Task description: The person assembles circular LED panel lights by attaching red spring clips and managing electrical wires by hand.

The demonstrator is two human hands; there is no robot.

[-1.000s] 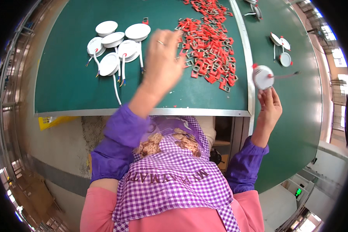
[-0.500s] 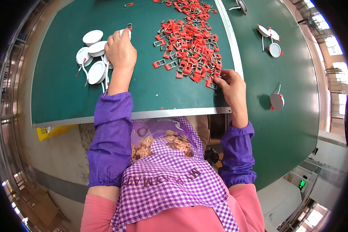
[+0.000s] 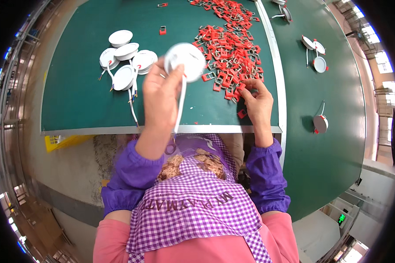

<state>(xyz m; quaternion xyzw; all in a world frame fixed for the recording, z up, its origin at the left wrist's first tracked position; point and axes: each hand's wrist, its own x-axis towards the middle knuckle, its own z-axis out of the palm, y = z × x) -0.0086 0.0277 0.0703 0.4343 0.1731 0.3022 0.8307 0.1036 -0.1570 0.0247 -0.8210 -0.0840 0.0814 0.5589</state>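
Being grasped by left hand (image 3: 160,97), round white lamp (image 3: 191,59), right hand (image 3: 258,101), grip unclear, against red metal-looped clip (image 3: 240,87), lamp's four o'clock

white lamp (image 3: 193,61): blurred | clip pile (image 3: 228,48): cut at top | left fingers (image 3: 176,75): partly hidden

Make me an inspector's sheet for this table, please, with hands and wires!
Surface: flat green tabletop with silver metal edging.
Job's things: round white light fixtures clustered left; red rectangular clips with silver metal frames heaped right.
Clutter: two stray clips at the far side.
Hands: bare left hand holds a blurred fixture; right hand touches a clip at the heap's near edge, grip unclear.
Cables: white cables run from held and clustered fixtures.
Surroundings: yellow basket below left; second green table at right, bearing more fixtures.
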